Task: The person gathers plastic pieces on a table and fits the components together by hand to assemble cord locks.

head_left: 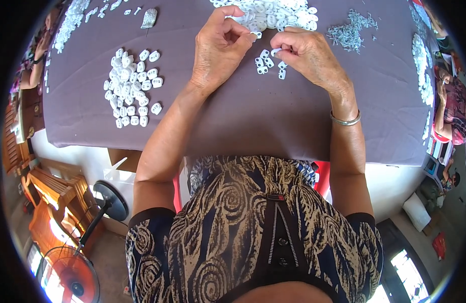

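My left hand (220, 53) is closed in a pinch on a small white plastic piece (258, 35) with a hole in it. Across from it, my right hand (313, 56) pinches another small white plastic piece (276, 52) between thumb and forefinger. The two held pieces are apart. Just below my fingers lies a small cluster of white two-holed pieces (263, 62) on the dark tablecloth (233, 121). Beyond both hands spreads a large heap of white rounded plastic parts (278, 14).
Left of my left arm sits a pile of white rounded pieces (127, 83). A heap of small silvery metal parts (352, 31) lies at the far right, and a silvery pouch-like object (149, 18) at the far left. Other people sit at the table's sides. A fan (71, 275) stands lower left.
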Demonstrator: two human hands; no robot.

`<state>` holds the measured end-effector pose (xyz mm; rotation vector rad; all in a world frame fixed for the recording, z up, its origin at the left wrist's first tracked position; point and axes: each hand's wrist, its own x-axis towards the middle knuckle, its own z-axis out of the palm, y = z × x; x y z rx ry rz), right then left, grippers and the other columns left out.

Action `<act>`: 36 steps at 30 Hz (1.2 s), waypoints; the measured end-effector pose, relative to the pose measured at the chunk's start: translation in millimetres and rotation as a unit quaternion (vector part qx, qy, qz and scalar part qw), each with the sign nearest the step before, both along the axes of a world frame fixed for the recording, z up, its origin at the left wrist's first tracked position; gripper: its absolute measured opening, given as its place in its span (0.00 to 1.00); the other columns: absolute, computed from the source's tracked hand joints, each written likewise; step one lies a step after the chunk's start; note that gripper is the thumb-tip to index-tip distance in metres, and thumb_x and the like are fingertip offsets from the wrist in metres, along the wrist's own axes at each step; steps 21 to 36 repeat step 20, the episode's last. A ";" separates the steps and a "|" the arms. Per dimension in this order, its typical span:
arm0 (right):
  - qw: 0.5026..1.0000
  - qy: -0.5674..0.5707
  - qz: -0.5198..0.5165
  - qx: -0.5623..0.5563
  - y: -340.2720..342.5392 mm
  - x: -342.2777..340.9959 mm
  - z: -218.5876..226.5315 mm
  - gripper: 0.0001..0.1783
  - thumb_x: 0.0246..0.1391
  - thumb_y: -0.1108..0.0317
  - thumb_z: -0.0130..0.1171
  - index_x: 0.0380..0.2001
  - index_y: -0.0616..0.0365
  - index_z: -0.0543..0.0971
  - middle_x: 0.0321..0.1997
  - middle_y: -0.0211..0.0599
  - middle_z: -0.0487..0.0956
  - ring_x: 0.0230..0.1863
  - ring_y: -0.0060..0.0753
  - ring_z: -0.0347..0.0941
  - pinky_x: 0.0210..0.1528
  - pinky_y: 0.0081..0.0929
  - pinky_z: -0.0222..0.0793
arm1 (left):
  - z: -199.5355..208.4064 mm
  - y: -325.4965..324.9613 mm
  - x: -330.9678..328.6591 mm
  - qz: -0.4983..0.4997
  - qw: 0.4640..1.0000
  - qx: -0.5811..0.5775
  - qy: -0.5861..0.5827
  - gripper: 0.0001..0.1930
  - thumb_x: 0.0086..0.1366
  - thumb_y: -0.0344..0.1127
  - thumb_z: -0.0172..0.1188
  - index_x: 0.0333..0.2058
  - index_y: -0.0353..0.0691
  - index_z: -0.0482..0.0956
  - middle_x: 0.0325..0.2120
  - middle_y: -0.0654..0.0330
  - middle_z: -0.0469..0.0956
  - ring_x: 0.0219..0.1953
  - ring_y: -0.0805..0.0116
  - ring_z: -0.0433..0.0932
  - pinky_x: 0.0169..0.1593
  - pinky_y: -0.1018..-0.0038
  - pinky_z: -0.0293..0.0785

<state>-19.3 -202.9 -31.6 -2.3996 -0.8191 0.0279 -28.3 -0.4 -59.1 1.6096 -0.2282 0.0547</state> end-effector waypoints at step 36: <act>0.986 -0.155 -0.048 -0.036 45.0 -7.7 13.1 0.08 0.39 0.75 0.57 0.28 0.62 0.75 0.26 0.52 0.75 0.29 0.58 0.73 0.33 0.46 0.69 | 3.5 6.5 5.3 0.081 0.995 0.019 -0.055 0.16 0.58 0.29 0.56 0.47 0.39 0.70 0.23 0.64 0.72 0.28 0.78 0.70 0.35 0.77 0.71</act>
